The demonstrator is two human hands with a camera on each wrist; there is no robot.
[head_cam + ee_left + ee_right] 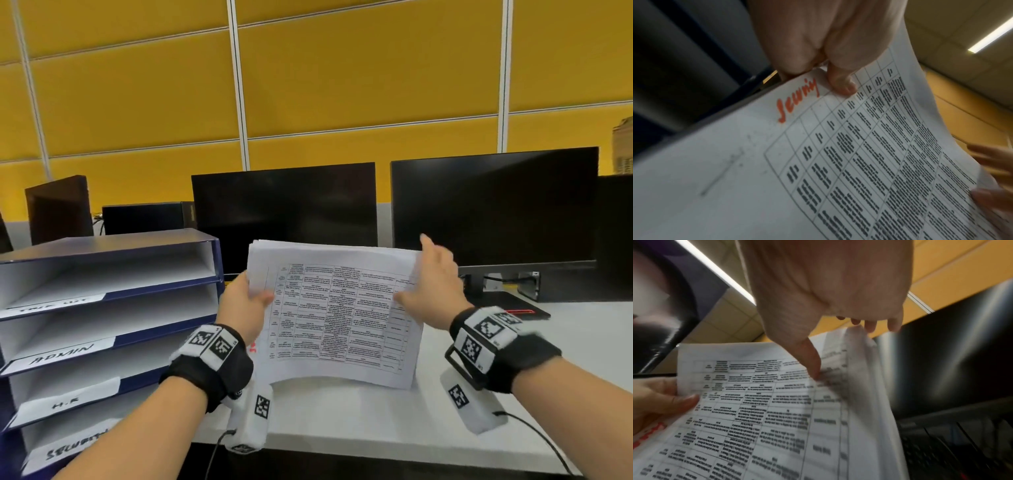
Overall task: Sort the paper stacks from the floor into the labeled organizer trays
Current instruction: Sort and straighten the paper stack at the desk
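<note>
A thick stack of printed sheets stands on its lower edge on the white desk, tilted toward me. My left hand grips its left edge, thumb on the front sheet beside a red handwritten word. My right hand is at the stack's right edge with its fingers straight and its thumb touching the front sheet; the pages there look blurred. The blue organizer with labeled trays stands left of the stack; labels ADMIN and H.R are readable.
Two dark monitors stand right behind the stack. A black keyboard lies to the right under the second monitor. A dark computer case sits behind the organizer. Yellow partition panels close off the back.
</note>
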